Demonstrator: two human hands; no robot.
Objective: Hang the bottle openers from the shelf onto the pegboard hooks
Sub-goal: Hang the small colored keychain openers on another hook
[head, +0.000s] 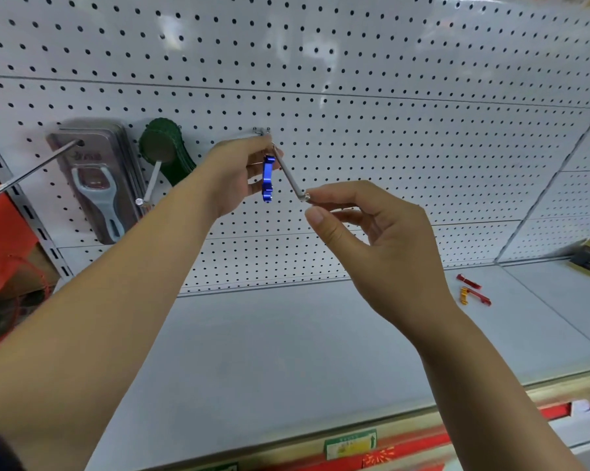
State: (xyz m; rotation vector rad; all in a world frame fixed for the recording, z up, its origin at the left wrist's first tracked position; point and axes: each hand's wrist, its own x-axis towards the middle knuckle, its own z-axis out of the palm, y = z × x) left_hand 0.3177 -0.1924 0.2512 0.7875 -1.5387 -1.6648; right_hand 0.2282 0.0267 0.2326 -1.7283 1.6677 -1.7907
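White pegboard (388,62) faced us. Our left hand (239,178) pinched the blue bottle opener (268,178) against the hook (288,175) near its base. Our right hand (371,232) pinched the hook's tip, steadying it. We judged it best slid fully back. Bare board lay rightward, and red and orange openers (473,290) lay on the shelf (286,334).

One view: head cam, wide-angle, worn by the person. Looks forward and a bit down, roughly square onto the pegboard (388,96) at the far side; shelf (286,351) fills the near lower half. Close range: left hand (232,175) and right hand (378,239) land mid-frame. Lens bows straight lines; the pegboard's inside corner sits far right.
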